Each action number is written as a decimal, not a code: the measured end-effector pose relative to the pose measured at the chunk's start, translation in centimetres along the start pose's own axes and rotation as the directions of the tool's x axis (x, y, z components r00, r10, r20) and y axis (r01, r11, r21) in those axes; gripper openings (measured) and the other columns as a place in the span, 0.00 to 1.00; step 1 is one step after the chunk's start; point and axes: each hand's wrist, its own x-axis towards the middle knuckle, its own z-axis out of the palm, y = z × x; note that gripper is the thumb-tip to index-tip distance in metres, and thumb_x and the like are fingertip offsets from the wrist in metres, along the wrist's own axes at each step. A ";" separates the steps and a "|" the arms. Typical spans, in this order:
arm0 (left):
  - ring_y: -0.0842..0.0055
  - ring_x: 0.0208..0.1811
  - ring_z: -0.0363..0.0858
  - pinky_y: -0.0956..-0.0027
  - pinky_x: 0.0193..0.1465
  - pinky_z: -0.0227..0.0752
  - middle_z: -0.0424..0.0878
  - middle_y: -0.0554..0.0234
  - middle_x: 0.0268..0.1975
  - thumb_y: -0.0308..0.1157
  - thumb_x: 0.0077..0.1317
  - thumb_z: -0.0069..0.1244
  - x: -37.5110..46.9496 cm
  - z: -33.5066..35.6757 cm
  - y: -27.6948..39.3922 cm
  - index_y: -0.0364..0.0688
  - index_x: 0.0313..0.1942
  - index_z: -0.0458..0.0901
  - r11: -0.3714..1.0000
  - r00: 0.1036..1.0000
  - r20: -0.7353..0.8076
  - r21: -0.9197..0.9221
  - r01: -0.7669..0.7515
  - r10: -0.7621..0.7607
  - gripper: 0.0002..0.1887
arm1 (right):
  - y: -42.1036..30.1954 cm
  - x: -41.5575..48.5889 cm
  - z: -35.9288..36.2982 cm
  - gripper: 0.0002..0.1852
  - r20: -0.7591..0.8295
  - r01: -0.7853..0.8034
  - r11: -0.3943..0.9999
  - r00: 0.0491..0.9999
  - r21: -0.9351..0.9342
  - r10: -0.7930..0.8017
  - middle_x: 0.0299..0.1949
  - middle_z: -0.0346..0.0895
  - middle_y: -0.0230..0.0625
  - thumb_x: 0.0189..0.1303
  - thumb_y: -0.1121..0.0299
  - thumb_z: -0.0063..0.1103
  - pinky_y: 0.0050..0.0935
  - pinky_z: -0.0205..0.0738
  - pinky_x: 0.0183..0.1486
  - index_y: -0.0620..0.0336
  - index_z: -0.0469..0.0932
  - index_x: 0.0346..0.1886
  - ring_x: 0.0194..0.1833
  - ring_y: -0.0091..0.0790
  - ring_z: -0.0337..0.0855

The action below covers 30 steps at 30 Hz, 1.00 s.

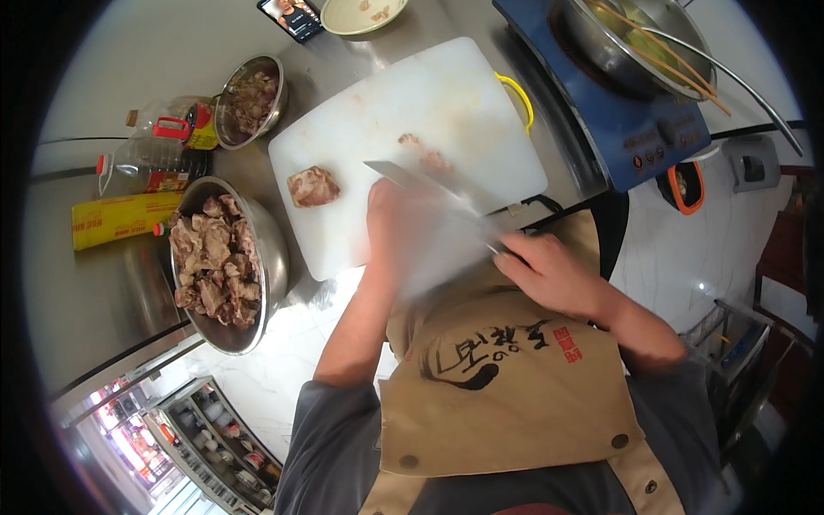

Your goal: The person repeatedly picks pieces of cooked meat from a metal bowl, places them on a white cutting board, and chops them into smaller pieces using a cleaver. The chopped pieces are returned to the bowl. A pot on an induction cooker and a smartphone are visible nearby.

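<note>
My right hand (pixel 547 267) grips the handle of a broad-bladed cleaver (pixel 444 235). Motion blurs the blade, which is held over the near part of a white plastic cutting board (pixel 373 122). Behind the blade's left side is my left hand (pixel 381 209); its fingers are mostly hidden, and I cannot tell whether it holds anything. A chunk of meat (pixel 313 187) lies on the board to the left of that hand. Small meat pieces (pixel 426 153) lie just beyond the blade.
A steel bowl of meat pieces (pixel 265 283) stands left of the board, with a smaller steel bowl (pixel 281 96) behind it. Plastic bottles (pixel 138 161) stand beside them. A phone (pixel 290 18) and plate (pixel 360 27) are at the back. Right is a blue induction cooker (pixel 618 138) bearing a pan (pixel 599 55).
</note>
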 end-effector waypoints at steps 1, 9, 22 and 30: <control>0.51 0.48 0.80 0.57 0.54 0.75 0.84 0.49 0.44 0.23 0.60 0.59 -0.1 -0.1 0.2 0.37 0.43 0.84 0.999 0.999 0.038 0.033 0.001 -0.003 0.11 | 0.4 1.4 0.5 0.21 -0.010 0.026 1.000 1.000 -0.016 -0.026 0.35 0.82 0.59 0.73 0.64 0.54 0.42 0.77 0.42 0.67 0.76 0.62 0.38 0.55 0.86; 0.54 0.49 0.82 0.59 0.54 0.77 0.84 0.49 0.44 0.24 0.63 0.58 0.1 -0.8 1.4 0.35 0.44 0.83 0.983 0.985 -0.003 -0.065 0.170 -0.170 0.10 | 0.0 1.3 -1.4 0.21 0.124 -0.270 0.912 0.962 0.310 0.242 0.26 0.76 0.30 0.74 0.63 0.51 0.28 0.73 0.34 0.65 0.77 0.64 0.28 0.22 0.76; 0.55 0.46 0.82 0.59 0.51 0.77 0.84 0.53 0.40 0.19 0.58 0.57 -1.4 1.4 -2.4 0.38 0.41 0.85 0.989 0.987 -0.093 -0.085 0.124 -0.132 0.10 | -1.0 -2.2 -0.2 0.23 0.013 -0.033 0.998 0.999 0.045 0.032 0.39 0.82 0.63 0.75 0.62 0.53 0.43 0.78 0.46 0.73 0.73 0.63 0.43 0.61 0.86; 0.54 0.44 0.81 0.58 0.49 0.76 0.84 0.53 0.40 0.20 0.57 0.58 -1.0 1.0 -1.6 0.38 0.40 0.84 0.989 0.988 -0.093 -0.089 0.117 -0.125 0.10 | -1.1 -2.2 -0.3 0.23 0.036 -0.059 0.998 0.998 0.004 0.059 0.42 0.83 0.61 0.75 0.64 0.52 0.41 0.78 0.48 0.72 0.72 0.65 0.45 0.60 0.86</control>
